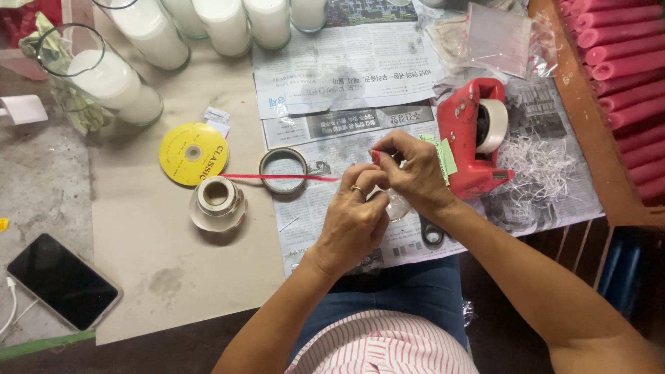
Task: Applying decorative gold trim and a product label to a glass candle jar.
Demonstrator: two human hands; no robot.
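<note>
Our left hand [352, 220] and right hand [414, 173] meet over the newspaper sheets [346, 83], fingers pinched shut around a small clear wrapped object [396, 206] and the near end of a thin red ribbon [277, 177]. Both grips are closed tight; how much of the ribbon sits inside them we cannot tell, as the fingers hide it.

From the hands the ribbon runs left, taut, across a flat metal ring [283, 170] towards a yellow ribbon spool [192, 153] lying flat on the tabletop [173, 270]. Just below the spool stands a small clear glass jar [217, 203]. A red tape dispenser [476, 135] sits just beside our right hand, with shredded white paper [537, 163] beyond it.

We judge the slick ribbon could slip from the pinch if the pull on it tightens. A hard tug could also drag it against the ring, or nudge the jar.
</note>
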